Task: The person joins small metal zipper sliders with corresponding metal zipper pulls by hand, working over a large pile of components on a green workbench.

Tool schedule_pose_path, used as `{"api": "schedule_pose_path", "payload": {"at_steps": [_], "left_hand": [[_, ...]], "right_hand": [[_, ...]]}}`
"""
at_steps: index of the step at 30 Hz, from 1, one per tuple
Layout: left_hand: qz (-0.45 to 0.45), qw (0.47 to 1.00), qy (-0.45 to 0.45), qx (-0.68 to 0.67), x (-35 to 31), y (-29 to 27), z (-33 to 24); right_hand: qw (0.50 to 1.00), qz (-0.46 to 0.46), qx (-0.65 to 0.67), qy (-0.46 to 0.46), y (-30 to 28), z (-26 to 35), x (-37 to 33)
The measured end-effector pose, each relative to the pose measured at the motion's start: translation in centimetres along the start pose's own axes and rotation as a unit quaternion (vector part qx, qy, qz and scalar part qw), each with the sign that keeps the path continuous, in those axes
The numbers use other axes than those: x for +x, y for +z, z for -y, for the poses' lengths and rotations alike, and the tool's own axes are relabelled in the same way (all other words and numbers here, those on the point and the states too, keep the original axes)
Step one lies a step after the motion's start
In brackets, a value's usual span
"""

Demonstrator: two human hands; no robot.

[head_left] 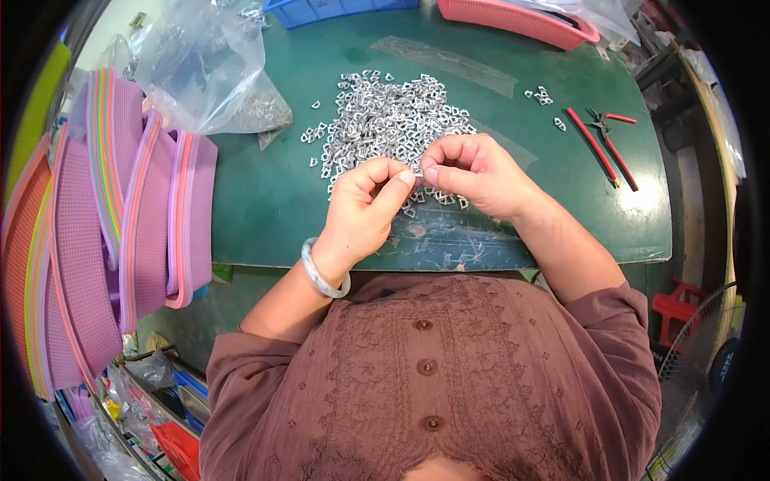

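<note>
A heap of small silver metal buckles, roughly D-shaped, lies on the green tabletop. At its near edge my left hand is closed in a thumb-and-finger pinch, a pale bangle on its wrist. Close on its right, my right hand also pinches, thumb against forefinger. A small silver buckle shows between the two sets of fingertips. The left fingertips grip it. What the right pinch holds is mostly hidden by the fingers.
Red-handled pliers lie open beside a red stick at right, near a few loose buckles. A clear plastic bag and stacked purple baskets stand left. Blue and pink trays line the far edge.
</note>
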State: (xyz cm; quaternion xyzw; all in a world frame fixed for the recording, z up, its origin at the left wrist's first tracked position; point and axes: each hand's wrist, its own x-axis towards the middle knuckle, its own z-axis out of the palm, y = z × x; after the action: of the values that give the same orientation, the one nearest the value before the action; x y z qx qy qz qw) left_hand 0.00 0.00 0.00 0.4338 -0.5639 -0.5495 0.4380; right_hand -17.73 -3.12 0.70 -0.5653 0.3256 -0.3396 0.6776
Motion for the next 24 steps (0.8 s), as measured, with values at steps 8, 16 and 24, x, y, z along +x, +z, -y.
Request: {"api": "schedule_pose_path", "payload": {"at_steps": [8, 16, 24], "left_hand": [[-0.004, 1.0, 0.022, 0.014, 0.16, 0.13, -0.02], [-0.009, 0.998, 0.048, 0.038, -0.03, 0.05, 0.08], [0.002, 0.996, -0.044, -0.082, -0.15, -0.04, -0.33]], "right_hand": [[1.0, 0.003, -0.007, -0.002, -0.07, 0.18, 0.1], [1.0, 0.005, -0.007, 0.002, -0.01, 0.17, 0.08], [1.0, 0.003, 0.005, 0.004, 0.16, 0.32, -0.04]]}}
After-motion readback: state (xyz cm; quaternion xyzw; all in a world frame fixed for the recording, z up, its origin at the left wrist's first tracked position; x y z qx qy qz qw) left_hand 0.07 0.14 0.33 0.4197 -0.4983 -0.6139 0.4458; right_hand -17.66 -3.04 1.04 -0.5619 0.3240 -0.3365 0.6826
